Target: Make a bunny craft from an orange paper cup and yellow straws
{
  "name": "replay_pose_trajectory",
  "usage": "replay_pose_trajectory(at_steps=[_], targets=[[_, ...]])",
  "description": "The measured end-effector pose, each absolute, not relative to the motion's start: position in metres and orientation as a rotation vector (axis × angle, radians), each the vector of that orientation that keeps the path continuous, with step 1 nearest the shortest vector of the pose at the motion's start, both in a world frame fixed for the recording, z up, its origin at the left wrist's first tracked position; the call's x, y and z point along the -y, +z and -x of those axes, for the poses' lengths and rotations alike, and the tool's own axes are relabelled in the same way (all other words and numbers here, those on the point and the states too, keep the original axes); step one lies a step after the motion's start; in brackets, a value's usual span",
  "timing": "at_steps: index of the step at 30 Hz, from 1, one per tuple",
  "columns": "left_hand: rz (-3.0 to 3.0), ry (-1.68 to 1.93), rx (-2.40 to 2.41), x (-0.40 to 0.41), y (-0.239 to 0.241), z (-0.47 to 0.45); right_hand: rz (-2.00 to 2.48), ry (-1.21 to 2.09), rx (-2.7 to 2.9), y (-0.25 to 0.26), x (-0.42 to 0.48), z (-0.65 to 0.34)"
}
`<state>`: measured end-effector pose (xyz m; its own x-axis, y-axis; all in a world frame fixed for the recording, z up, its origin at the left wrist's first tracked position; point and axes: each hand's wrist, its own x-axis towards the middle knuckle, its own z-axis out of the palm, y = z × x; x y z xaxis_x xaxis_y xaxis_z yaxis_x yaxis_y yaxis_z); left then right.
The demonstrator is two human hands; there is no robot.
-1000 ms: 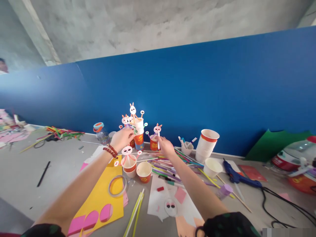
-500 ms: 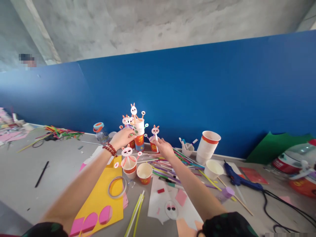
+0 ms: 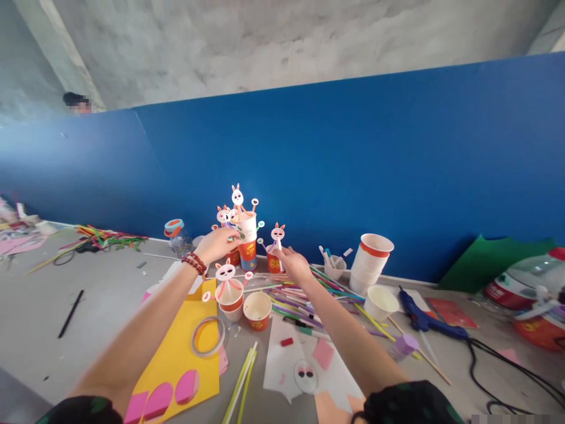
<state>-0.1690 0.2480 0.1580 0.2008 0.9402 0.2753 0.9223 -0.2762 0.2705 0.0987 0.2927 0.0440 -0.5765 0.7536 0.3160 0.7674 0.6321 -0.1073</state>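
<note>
My left hand point(image 3: 218, 244), a beaded bracelet on its wrist, has its fingers closed at the side of a white-topped paper cup point(image 3: 247, 222). That cup stands on an orange one, with a paper rabbit figure point(image 3: 237, 196) rising from it. Between the fingers of my right hand point(image 3: 293, 263) is a slim white pen-like stick point(image 3: 280, 256), held upright against an orange cup point(image 3: 272, 262) with another rabbit point(image 3: 278, 234). More rabbit figures point(image 3: 223, 216) are partly hidden behind my left hand. Nearer me, a rabbit cup point(image 3: 230, 299) stands beside a plain-topped orange cup point(image 3: 258, 312).
Coloured sticks point(image 3: 300, 300) lie between my arms. To the right are stacked paper cups point(image 3: 371, 265), a blue glue gun point(image 3: 426, 321) with its cord, and a large bottle point(image 3: 512, 285). Tape point(image 3: 194, 338) rests on yellow card point(image 3: 207, 377). A blue partition point(image 3: 331, 159) stands behind.
Both hands keep nearly the same positions at the cups. The view has shifted slightly, and a person's head beyond the partition appears farther right.
</note>
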Motion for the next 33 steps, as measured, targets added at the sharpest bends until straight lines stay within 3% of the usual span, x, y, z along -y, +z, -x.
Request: replay_pose_trajectory(at_steps=[13,20,24,33], targets=[[-2.367,0.765,-1.794,-0.245,0.156,0.168,1.173,0.076,2.360,0.041,-0.275,-0.081],[-2.176,1.105,-1.822,-0.241,0.151,0.185,1.111,0.188,2.103,0.047,-0.280,-0.047],[-1.916,1.237,-1.818,-0.237,0.133,0.205,1.080,0.251,2.016,0.055,-0.284,-0.036],[-1.736,1.126,-1.468,-0.255,0.080,0.204,1.027,0.306,1.985,0.053,-0.286,-0.020]])
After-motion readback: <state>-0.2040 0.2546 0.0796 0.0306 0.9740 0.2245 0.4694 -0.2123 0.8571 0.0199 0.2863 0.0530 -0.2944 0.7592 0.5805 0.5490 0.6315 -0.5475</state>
